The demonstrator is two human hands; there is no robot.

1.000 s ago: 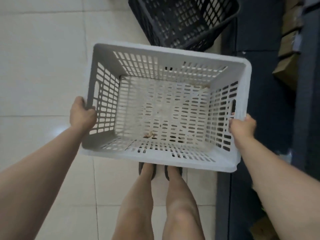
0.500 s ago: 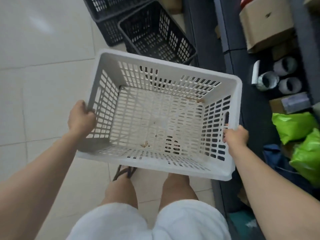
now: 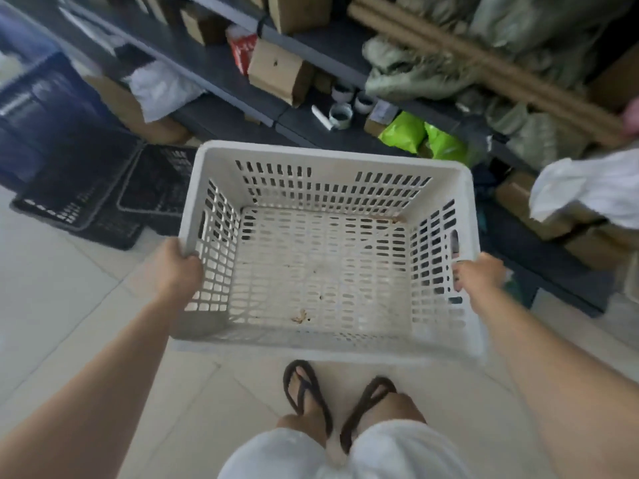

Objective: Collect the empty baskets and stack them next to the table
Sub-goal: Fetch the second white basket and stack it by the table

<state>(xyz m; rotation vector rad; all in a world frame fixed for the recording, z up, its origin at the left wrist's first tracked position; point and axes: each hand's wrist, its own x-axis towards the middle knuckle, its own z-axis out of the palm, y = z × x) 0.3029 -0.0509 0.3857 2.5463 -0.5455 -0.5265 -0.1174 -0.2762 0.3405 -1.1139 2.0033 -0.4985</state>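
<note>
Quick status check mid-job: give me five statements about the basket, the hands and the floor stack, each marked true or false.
1. Both hands grip the white basket: the left hand on its left rim, the right hand on its right rim. True.
2. The basket is full of boxes. False: only small debris lies on its bottom.
3. Black baskets sit on the floor to the left. True.
4. The white basket rests on the floor. False: it is held above the feet.
5. The person is barefoot. False: dark flip-flops are on.

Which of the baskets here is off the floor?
The white basket, held by its side rims in the left hand and right hand; the black baskets sit on the floor.
</note>
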